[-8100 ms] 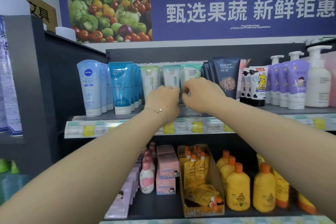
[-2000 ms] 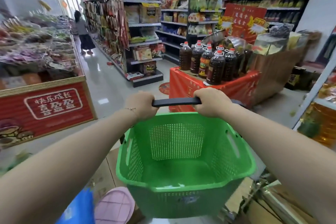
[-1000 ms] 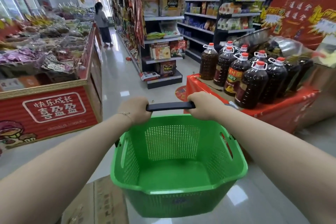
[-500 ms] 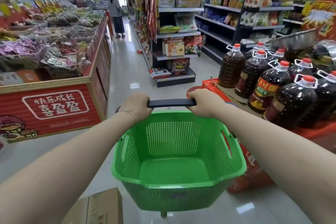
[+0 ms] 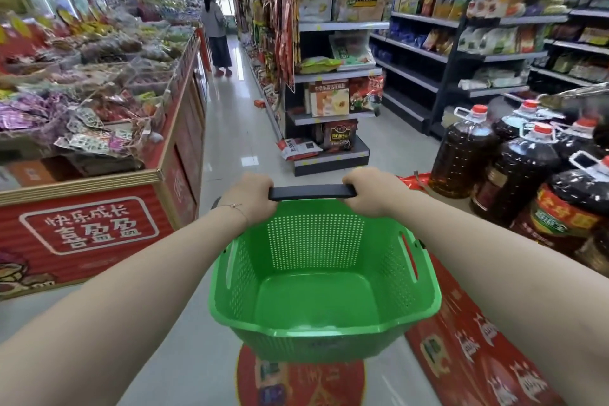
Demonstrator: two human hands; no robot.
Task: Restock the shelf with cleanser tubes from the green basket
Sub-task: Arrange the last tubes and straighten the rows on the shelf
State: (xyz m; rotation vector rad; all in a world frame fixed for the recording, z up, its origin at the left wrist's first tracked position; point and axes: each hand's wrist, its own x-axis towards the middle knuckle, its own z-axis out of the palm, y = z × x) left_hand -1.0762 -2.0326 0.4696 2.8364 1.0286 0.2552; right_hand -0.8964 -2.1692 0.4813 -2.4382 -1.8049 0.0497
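Observation:
The green basket [image 5: 324,330] hangs in front of me over the shop floor, and nothing lies inside it. Its black handle [image 5: 311,192] runs across the far rim. My left hand [image 5: 252,194] grips the handle's left end and my right hand [image 5: 369,190] grips the right end. No cleanser tubes and no cosmetics shelf are in view.
A red wooden snack stand [image 5: 99,208] lies to my left. Large oil bottles [image 5: 514,175] stand on a red display to my right. A shelf end [image 5: 333,82] faces me ahead, with an aisle on its left where a person [image 5: 216,30] stands. A round red floor sticker [image 5: 300,379] lies under the basket.
I left the cosmetics shelf and now carry the basket through the shop. Over the last second the view has moved forward and turned left, and the oil bottles slid to my right.

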